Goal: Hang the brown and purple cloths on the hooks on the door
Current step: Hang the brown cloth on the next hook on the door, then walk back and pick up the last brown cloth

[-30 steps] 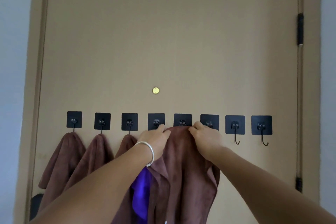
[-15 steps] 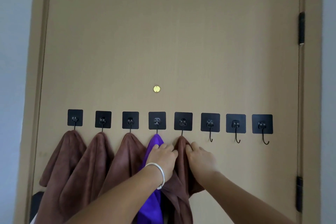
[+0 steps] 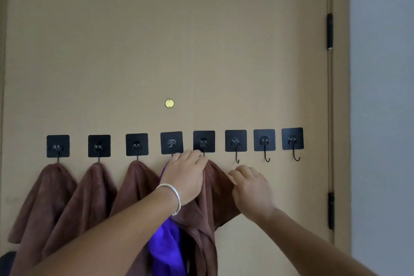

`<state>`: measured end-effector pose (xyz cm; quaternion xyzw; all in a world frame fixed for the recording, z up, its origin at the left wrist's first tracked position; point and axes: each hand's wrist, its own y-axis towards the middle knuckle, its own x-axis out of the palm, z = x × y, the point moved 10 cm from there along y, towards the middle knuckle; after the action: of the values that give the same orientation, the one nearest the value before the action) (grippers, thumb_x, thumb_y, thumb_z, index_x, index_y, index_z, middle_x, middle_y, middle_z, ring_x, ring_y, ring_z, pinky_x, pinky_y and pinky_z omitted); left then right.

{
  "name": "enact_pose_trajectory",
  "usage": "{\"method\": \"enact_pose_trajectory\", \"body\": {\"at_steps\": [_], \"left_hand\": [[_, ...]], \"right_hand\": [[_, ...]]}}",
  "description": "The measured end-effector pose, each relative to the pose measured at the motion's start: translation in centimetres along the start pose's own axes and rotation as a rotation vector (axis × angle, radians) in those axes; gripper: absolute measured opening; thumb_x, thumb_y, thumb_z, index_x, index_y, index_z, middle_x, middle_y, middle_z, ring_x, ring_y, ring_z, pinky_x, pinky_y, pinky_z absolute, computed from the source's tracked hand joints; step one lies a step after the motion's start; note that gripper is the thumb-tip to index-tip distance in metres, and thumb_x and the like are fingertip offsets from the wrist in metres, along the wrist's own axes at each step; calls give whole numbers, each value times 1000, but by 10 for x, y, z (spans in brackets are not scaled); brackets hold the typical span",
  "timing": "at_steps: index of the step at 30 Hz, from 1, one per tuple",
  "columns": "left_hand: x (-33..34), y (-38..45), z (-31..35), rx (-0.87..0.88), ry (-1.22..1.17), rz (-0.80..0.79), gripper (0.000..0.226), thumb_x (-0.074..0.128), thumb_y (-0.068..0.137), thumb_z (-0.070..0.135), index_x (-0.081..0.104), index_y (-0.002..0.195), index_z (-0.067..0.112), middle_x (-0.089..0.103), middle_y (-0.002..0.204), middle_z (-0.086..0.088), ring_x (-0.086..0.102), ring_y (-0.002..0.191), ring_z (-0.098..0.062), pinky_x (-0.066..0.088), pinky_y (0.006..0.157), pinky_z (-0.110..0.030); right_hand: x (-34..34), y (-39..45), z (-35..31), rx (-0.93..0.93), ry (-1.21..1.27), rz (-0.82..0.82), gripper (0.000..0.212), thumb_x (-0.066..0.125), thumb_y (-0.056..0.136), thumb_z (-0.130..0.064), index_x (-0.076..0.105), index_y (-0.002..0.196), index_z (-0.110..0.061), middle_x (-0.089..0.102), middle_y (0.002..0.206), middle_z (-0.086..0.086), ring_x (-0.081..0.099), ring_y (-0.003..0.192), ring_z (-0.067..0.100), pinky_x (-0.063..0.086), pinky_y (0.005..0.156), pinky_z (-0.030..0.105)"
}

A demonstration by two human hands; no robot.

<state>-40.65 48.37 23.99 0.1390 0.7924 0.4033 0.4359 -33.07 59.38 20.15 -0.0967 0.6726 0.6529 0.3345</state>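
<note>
A row of black square hooks runs across the tan door (image 3: 170, 40). Brown cloths (image 3: 44, 197) hang from the three leftmost hooks. The purple cloth (image 3: 165, 244) hangs from the fourth hook, mostly behind my left arm. Another brown cloth (image 3: 215, 199) hangs from the fifth hook (image 3: 203, 142). My left hand (image 3: 186, 177), with a silver bracelet, rests on this cloth's top just under the hook, fingers stretched out. My right hand (image 3: 251, 186) is beside the cloth's right edge, fingers loosely bent, holding nothing.
Three bare hooks (image 3: 266, 159) stand to the right of the hung cloths. A brass peephole (image 3: 169, 103) sits above the row. Black hinges (image 3: 329, 31) line the door's right edge, with a grey wall (image 3: 380, 96) beyond it. A dark object (image 3: 6, 260) shows at bottom left.
My right hand has let go of the brown cloth and moved off to the right. My left hand has slid up to the cloth's top at the fifth hook.
</note>
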Motion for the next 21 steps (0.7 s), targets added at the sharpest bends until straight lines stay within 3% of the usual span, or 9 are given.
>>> {"method": "enact_pose_trajectory", "body": {"at_steps": [4,10,15,21], "left_hand": [[-15,30,38,163,-93,73,28,48,87,21,56,114,24,54,116,5,48,112,-19,36,93,-33],[-20,51,112,297,-288,94,33,41,90,28,48,122,25,51,119,6,47,112,-18,35,95,-35],[-20,40,180,426,-454,47,56,41,94,41,27,146,27,40,142,4,32,133,-19,24,109,-37],[-52,16,262,525,-672,35,61,37,93,50,23,148,27,34,148,2,26,138,-19,21,110,-40]], "right_hand": [[-42,-12,31,59,-118,74,29,59,79,-8,69,103,-18,65,96,-2,60,85,20,50,76,35],[-97,-53,88,267,-369,-14,28,53,84,-15,65,109,-22,62,104,-4,58,96,21,43,86,34],[-157,-115,112,447,-555,-70,28,53,85,-21,62,111,-23,60,108,-2,57,99,22,40,91,36],[-253,-207,103,669,-779,-104,30,58,83,-30,62,112,-26,60,110,-3,58,102,22,40,95,36]]}}
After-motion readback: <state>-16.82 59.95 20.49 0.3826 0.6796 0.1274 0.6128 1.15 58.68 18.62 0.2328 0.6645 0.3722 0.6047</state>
